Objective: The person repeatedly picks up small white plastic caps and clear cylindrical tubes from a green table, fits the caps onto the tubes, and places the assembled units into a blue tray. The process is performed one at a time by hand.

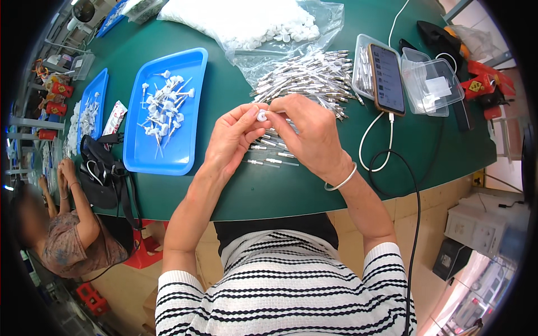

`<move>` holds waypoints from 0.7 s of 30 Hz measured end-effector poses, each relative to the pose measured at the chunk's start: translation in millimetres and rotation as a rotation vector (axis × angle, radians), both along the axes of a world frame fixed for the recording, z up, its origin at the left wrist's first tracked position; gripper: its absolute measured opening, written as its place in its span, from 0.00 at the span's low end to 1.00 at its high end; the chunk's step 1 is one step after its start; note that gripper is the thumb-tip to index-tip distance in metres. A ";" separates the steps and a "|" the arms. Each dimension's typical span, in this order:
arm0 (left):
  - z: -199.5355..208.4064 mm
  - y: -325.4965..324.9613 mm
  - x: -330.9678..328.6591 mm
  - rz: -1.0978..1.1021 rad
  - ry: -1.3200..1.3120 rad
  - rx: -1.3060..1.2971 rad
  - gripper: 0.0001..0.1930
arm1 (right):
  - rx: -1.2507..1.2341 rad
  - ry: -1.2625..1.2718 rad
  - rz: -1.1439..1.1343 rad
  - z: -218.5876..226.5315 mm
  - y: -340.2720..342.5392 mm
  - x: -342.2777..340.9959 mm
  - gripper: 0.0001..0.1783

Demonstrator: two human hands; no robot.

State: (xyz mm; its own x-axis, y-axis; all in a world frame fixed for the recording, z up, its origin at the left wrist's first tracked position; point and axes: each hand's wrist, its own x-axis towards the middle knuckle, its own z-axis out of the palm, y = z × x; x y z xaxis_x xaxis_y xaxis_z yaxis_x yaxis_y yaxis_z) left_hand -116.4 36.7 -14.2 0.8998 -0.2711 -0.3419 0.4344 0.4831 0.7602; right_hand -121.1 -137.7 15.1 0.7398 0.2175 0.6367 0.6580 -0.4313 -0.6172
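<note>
Over the front part of the green table, my left hand (pixel 231 134) and my right hand (pixel 309 127) meet fingertip to fingertip. Pinched between them is a small round white cap (pixel 261 115); whether a thin tube is attached to it stays hidden behind my fingers. Several thin clear tubes with metal fittings (pixel 273 161) lie just under my hands. Beyond them spreads a large pile of similar tubes (pixel 305 75). To the left, a blue tray (pixel 130 126) holds tubes fitted with white caps (pixel 163 109).
A clear plastic bag of white caps (pixel 246 22) lies at the back. On the right, a phone (pixel 388 78) leans on a clear box (pixel 358 73), with cables (pixel 367 134) near. A black bag (pixel 101 173) sits left, close to a co-worker (pixel 73 235) and a second blue tray (pixel 101 84).
</note>
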 end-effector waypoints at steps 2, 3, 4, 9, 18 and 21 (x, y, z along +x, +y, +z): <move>0.5 -0.4 -0.7 0.002 -0.015 0.010 0.11 | -0.007 0.001 0.004 -0.8 0.1 0.2 0.04; 0.8 -0.7 -1.0 0.004 -0.023 0.015 0.11 | -0.010 0.009 0.001 -1.5 -0.1 0.3 0.04; 1.0 -1.5 -1.2 0.008 -0.034 0.028 0.11 | -0.014 0.016 -0.002 -1.8 -0.8 0.5 0.04; 2.5 -2.7 -1.5 0.021 -0.080 0.078 0.11 | -0.006 0.032 0.003 -1.6 -1.7 1.4 0.04; 3.8 -1.4 -1.2 0.016 -0.053 0.077 0.11 | -0.023 0.024 0.033 0.4 -4.3 2.7 0.05; 2.8 -0.8 -0.6 0.021 -0.025 0.063 0.11 | -0.026 0.023 0.049 1.5 -4.4 3.2 0.05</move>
State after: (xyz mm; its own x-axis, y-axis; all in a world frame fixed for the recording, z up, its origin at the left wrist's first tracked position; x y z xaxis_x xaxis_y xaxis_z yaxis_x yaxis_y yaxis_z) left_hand -117.1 35.9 -11.4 0.9136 -0.2310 -0.3347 0.4050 0.4424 0.8002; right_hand -118.0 -142.0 16.6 0.7424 0.2701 0.6131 0.6644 -0.4152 -0.6215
